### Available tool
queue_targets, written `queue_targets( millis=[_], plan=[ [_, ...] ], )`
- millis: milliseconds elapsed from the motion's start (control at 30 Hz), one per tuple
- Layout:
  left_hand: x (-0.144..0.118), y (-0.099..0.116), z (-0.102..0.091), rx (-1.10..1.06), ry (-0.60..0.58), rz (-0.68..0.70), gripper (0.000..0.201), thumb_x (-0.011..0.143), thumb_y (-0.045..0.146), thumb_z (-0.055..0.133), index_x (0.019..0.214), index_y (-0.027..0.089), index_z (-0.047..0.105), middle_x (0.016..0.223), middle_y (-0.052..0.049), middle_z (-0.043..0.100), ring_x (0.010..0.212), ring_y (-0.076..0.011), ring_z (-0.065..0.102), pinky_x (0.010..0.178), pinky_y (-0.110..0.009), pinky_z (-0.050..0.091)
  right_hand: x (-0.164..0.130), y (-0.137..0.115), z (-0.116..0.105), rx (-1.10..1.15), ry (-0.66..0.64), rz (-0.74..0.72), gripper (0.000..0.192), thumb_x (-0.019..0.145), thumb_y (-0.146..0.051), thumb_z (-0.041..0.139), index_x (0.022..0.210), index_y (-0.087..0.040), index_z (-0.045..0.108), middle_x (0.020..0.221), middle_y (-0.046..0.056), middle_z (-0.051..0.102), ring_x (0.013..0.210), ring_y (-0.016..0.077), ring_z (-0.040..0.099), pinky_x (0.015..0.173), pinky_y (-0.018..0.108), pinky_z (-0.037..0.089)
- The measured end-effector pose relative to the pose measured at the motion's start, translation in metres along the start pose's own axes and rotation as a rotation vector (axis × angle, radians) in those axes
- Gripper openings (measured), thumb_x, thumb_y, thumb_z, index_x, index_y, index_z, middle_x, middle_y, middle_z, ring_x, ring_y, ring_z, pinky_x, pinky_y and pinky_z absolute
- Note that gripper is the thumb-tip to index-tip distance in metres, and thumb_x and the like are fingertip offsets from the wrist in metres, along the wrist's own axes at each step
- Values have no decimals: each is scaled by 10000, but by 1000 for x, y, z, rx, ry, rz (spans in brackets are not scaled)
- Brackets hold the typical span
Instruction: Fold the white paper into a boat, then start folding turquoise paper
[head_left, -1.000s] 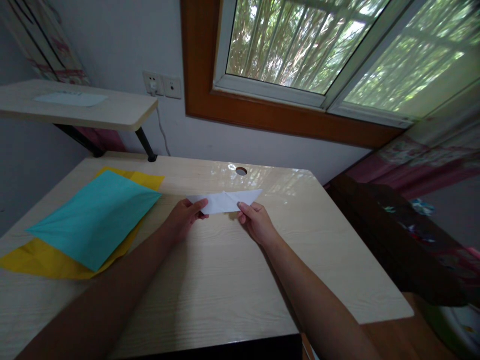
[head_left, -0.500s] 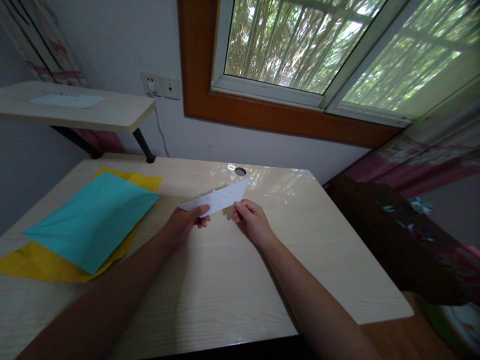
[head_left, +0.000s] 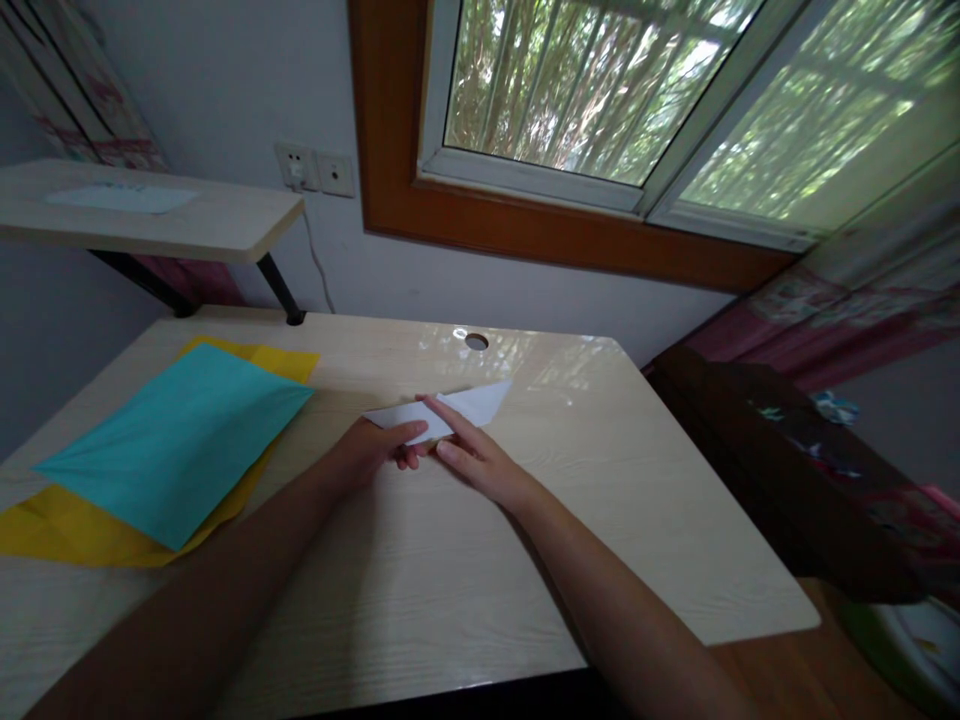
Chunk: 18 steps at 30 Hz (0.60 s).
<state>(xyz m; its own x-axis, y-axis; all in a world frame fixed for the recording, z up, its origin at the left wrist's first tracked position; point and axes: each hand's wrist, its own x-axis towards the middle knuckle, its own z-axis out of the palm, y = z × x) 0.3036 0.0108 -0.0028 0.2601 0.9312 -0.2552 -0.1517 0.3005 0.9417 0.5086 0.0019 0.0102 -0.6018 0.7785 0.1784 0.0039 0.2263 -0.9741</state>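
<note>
A folded white paper (head_left: 480,402), long and pointed at both ends, lies low over the light wooden desk (head_left: 420,560). My left hand (head_left: 375,450) pinches its left end between thumb and fingers. My right hand (head_left: 472,458) lies across the paper's middle with the index finger stretched along the fold, pressing it down. The paper's right tip sticks out beyond my right hand.
A teal paper sheet (head_left: 172,435) lies on a yellow sheet (head_left: 67,525) at the desk's left. A cable hole (head_left: 475,341) sits near the back edge. A raised shelf (head_left: 172,215) stands at the back left, dark furniture (head_left: 787,470) to the right.
The paper has come down from a tilted, lifted pose towards the desk. My right hand has shifted left from pinching the paper's right part to pressing along its middle.
</note>
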Motion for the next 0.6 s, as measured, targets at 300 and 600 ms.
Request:
queue_targets(
  millis=[300, 600],
  plan=[
    [-1, 4, 1, 16, -56, -12, 365, 760, 478, 745, 796, 116, 746, 626, -80, 710, 450, -140, 600, 418, -236, 388, 2, 0, 0, 33, 207, 60, 505, 991, -555, 445, 1454, -360, 497, 1447, 12, 562, 1238, 235, 546, 958, 370, 490],
    [0, 6, 0, -25, 17, 34, 408, 752, 491, 748, 661, 95, 712, 615, -108, 712, 448, -139, 608, 426, -232, 412, 5, 12, -14, 159, 505, 52, 479, 984, -517, 440, 1388, -307, 588, 1416, 55, 571, 1161, 254, 559, 807, 339, 513]
  ],
)
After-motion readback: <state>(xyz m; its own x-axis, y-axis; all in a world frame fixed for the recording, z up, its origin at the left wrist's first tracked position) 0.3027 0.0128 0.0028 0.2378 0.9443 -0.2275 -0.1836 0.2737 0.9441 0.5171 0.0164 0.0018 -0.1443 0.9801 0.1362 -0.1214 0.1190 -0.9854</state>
